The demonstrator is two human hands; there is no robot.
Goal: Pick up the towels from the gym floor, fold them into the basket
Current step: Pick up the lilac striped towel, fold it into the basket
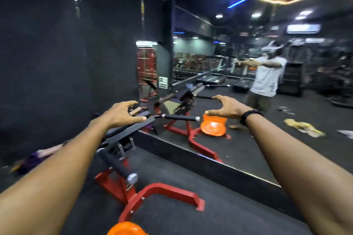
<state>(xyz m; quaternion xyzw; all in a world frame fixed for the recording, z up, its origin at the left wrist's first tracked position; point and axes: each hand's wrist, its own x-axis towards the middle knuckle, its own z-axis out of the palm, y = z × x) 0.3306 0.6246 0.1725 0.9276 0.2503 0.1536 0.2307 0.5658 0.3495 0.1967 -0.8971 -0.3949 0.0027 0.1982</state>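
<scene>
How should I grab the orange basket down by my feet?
Only part of the orange basket shows at the bottom edge of the view, beside the red bench frame. Its rim is probably the best part to grip, coming straight down from above, since nothing covers it. Both the left hand and right hand are held out empty, so either could reach.

White notice (pixel 163 82) on mirror pillar: print illegible.

Orange basket (pixel 125 228) at bottom edge, crumpled purple towel (pixel 32 158) on floor left
</scene>
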